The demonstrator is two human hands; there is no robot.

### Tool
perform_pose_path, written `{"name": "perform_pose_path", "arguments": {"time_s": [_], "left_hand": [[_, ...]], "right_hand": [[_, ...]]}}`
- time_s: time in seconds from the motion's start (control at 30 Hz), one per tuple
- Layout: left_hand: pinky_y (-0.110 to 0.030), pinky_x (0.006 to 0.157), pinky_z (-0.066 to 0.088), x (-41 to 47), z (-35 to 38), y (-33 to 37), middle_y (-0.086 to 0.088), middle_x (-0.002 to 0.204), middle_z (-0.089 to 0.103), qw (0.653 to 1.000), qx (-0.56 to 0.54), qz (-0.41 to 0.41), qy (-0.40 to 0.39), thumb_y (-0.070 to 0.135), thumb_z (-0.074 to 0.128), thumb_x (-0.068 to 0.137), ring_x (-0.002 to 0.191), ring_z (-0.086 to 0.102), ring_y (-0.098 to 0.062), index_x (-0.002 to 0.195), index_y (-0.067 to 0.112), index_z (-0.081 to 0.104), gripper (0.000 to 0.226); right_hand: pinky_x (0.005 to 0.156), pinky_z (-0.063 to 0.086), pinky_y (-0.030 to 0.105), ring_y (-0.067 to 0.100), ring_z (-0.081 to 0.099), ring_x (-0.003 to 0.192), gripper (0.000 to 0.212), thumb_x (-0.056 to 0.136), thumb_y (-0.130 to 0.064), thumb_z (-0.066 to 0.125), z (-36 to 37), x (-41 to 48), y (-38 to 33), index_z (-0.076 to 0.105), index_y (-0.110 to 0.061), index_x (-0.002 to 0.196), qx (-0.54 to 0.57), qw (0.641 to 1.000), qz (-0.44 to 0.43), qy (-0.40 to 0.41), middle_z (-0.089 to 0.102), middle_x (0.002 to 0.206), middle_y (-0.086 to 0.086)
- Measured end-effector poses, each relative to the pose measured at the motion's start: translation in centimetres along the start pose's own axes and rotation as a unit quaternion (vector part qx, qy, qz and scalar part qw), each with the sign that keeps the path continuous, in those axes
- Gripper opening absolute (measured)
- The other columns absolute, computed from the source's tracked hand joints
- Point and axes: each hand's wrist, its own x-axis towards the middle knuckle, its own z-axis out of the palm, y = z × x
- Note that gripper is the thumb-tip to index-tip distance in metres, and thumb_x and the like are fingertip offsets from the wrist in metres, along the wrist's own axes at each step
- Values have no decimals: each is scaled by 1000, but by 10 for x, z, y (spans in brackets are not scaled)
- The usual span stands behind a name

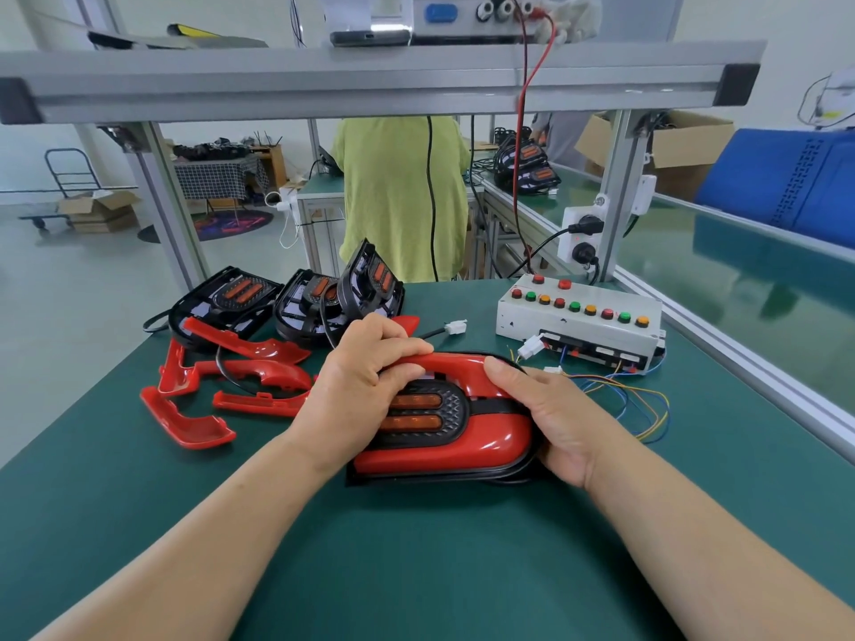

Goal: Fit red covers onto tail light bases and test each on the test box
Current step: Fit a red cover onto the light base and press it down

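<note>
A tail light with a glossy red cover (472, 441) on a black base lies on the green table in front of me. My left hand (365, 386) grips its left end, fingers curled over the cover's upper arm. Around its right end my right hand (550, 418) is wrapped, thumb on the red cover. Several loose red covers (217, 400) lie to the left. Bare black bases (236, 303) with orange lenses stand behind them. The white test box (578, 321) with coloured buttons sits at the right rear.
A white plug (455, 327) on a black cable lies behind the light. Coloured wires (638, 400) trail from the box. An aluminium frame bar (370, 81) crosses overhead. A person in a green shirt (402, 196) stands beyond the table. Sockets (583, 238) hang on the right post.
</note>
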Motion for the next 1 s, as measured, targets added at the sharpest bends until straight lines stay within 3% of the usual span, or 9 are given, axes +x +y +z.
{"name": "perform_pose_path", "arguments": {"time_s": [0.17,0.4,0.5,0.63,0.8,1.0], "left_hand": [[-22,95,47,-1,2,1,8,107,56,1000,-21,-12,1,13,67,92,107,58,-7,111,19,71,20],[-14,93,43,0,-1,-4,10,105,55,1000,-4,8,12,8,66,92,108,56,-6,109,18,71,20],[-7,91,38,2,-5,-5,14,103,55,1000,13,22,5,7,67,92,108,55,-4,110,18,71,21],[-10,94,37,2,-6,-1,12,101,54,998,41,38,-2,6,67,92,107,53,-8,111,15,73,23],[-11,94,38,1,-10,10,6,98,51,992,91,87,-9,3,67,91,103,52,-12,115,12,72,26],[-15,97,41,0,-14,12,4,98,52,992,95,82,-23,3,67,91,104,53,-10,116,10,73,26]], "right_hand": [[88,56,53,38,70,99,57,72,-44,75,0,0,0,70,-7,115,-5,1000,1,6,73,108,20],[87,58,46,32,71,102,53,84,-55,62,-1,1,0,72,-13,115,-6,1000,12,0,74,110,14],[77,60,37,26,73,97,51,97,-56,45,-4,2,-1,71,-16,114,27,999,43,20,75,109,9],[63,60,33,23,75,84,45,103,-47,41,-6,3,0,72,-15,106,40,997,48,40,76,103,10],[59,60,34,24,75,79,43,103,-46,43,-6,5,0,72,-14,101,29,997,45,52,77,97,11],[63,61,35,24,75,82,44,103,-45,44,-7,4,0,71,-12,108,24,998,38,51,76,100,11]]}}
